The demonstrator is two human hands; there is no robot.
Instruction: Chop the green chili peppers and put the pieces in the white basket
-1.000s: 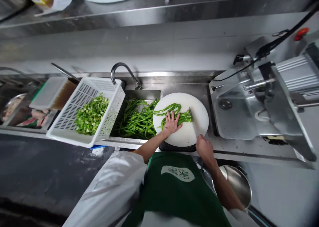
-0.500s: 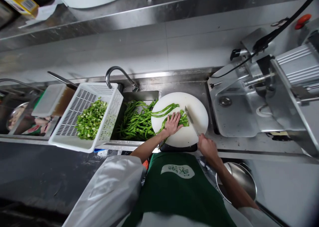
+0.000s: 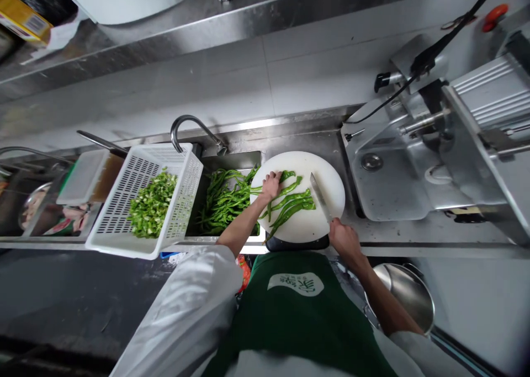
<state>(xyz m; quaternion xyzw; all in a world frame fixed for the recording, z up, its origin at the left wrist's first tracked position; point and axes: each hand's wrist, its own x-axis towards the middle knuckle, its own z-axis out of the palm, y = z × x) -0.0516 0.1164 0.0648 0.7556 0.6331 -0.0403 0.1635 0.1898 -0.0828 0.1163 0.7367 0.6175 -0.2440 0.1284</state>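
My right hand [image 3: 343, 238] is closed round the handle of a kitchen knife [image 3: 320, 194], whose blade lies over the right half of the round white cutting board [image 3: 327, 170]. Long green peppers [image 3: 292, 210] lie side by side on the board, left of the blade. My left hand [image 3: 271, 185] is at the board's upper left, fingers curled over more green peppers [image 3: 289, 175]. Its fingertips are partly hidden.
More whole peppers [image 3: 232, 200] fill the sink left of the board, under a curved faucet [image 3: 194, 120]. A white perforated basket [image 3: 99, 228] holds chopped peppers [image 3: 153, 206]. At right stands a metal slicing machine [image 3: 397, 184]; a steel pot [image 3: 408, 294] is below the counter.
My left hand has moved up and left, off the bunch near the blade and onto peppers at the board's upper left. The bunch now lies uncovered. The knife stays almost in place.
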